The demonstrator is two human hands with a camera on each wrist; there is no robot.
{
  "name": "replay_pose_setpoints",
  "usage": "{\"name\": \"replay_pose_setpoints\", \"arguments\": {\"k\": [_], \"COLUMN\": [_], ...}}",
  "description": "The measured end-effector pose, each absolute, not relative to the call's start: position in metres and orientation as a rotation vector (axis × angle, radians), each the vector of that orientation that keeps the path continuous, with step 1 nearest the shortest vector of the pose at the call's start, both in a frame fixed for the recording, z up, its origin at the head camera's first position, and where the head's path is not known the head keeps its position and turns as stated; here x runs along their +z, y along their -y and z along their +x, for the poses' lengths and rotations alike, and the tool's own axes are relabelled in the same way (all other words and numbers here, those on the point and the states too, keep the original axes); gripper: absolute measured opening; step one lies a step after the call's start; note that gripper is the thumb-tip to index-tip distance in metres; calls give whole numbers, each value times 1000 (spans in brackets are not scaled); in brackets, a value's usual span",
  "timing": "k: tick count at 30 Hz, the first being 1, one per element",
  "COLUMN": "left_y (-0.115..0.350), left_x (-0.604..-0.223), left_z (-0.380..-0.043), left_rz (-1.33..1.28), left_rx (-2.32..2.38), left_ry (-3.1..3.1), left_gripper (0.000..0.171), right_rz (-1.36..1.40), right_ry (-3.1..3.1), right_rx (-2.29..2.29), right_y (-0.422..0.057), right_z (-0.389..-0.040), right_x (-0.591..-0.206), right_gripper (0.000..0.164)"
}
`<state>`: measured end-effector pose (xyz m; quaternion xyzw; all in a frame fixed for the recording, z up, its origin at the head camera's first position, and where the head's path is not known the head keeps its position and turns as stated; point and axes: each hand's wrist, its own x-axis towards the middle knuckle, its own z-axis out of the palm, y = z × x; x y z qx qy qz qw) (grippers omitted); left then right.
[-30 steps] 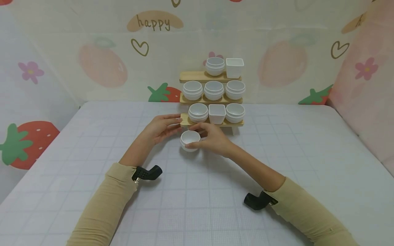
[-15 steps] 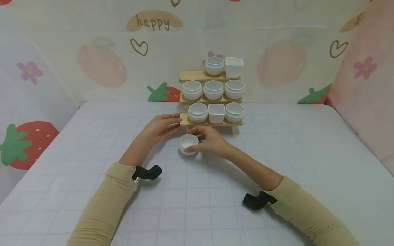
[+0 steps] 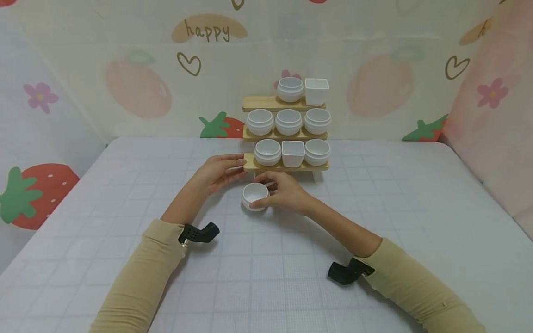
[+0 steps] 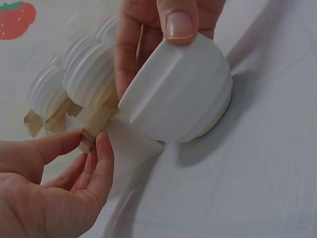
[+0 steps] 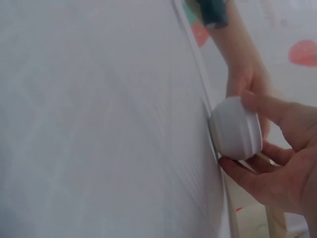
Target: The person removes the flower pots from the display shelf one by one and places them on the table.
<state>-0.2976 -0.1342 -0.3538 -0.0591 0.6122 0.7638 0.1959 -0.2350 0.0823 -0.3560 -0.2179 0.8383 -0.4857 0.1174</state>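
Observation:
My right hand (image 3: 287,194) grips a small round white bowl (image 3: 254,190) with a ridged outside, thumb on the near side and fingers behind. In the left wrist view the bowl (image 4: 183,94) is at the table surface, and its thumb-side grip shows. My left hand (image 3: 216,175) pinches the left end of the lowest board of a three-tier wooden stand (image 3: 258,103); the left wrist view shows thumb and fingers on the board end (image 4: 96,124). A round bowl (image 3: 268,152), a square cup (image 3: 293,154) and another round bowl (image 3: 318,152) stand on that lowest board.
Three round bowls stand on the middle board, among them a central bowl (image 3: 288,121). On the top board, a round bowl (image 3: 290,89) and a square cup (image 3: 317,91) sit toward the right. A patterned backdrop (image 3: 208,92) rises behind the white table (image 3: 266,277).
My right hand has brought the bowl slightly toward me, away from the stand, mostly in the first half second. My left hand has stayed at the board's end.

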Motion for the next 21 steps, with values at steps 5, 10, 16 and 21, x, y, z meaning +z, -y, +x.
{"name": "replay_pose_setpoints", "arguments": {"k": [5, 10, 16, 21], "left_y": [134, 134, 134, 134], "left_x": [-353, -352, -351, -351], "left_z": [-296, -296, -295, -295], "left_rz": [-174, -173, -178, -184], "left_rx": [2135, 2127, 2130, 2126], "left_ry": [-1725, -1731, -1727, -1728], "left_gripper": [52, 52, 52, 52], "right_rz": [-628, -620, -619, -627], "right_ry": [-2442, -2426, -2393, -2333], "right_rx": [-1429, -1430, -1442, -1464], "right_y": [-81, -82, -83, -86], "right_z": [-234, -233, -233, -236], "right_x": [-356, -356, -355, -355], "right_gripper": [61, 61, 61, 62]}}
